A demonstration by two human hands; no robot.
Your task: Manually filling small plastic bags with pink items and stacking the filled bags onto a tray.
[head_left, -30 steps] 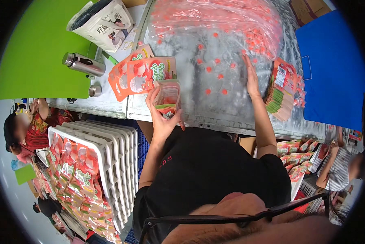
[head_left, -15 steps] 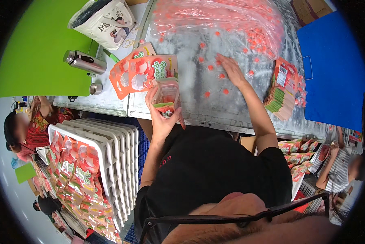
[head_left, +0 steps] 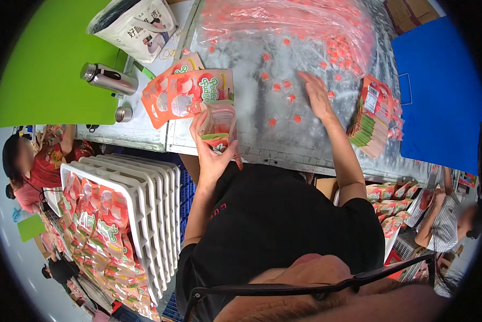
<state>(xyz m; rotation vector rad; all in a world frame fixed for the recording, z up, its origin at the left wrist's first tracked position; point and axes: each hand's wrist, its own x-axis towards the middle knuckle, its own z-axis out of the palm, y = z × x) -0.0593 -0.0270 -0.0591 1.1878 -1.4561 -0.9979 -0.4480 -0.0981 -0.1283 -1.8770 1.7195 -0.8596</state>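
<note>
My left hand [head_left: 213, 161] is wrapped round a pink and green pouch [head_left: 216, 140] near the table's front edge. The mouth of this pouch gapes upward, and its pinkish inside shows. Just beyond it lie flat pink printed pouches [head_left: 184, 88], overlapping one another. My right hand [head_left: 317, 96] is stretched out low over the table, fingers extended, with nothing visible in it. Beside its fingertips, small red wrapped candies [head_left: 277, 87] lie scattered. Whether the palm touches the table, I cannot tell.
A large clear bag of red candies [head_left: 305, 21] covers the far table. At right, a pouch stack [head_left: 374, 115] stands by a blue panel [head_left: 444, 91]. Stacked white trays [head_left: 144, 214] with filled pouches are at left, near a steel flask [head_left: 109, 79]. Other people work on both sides.
My right hand has moved a little to the right, away from the scattered candies, some of which have shifted slightly. My left hand keeps its grip on the pouch.
</note>
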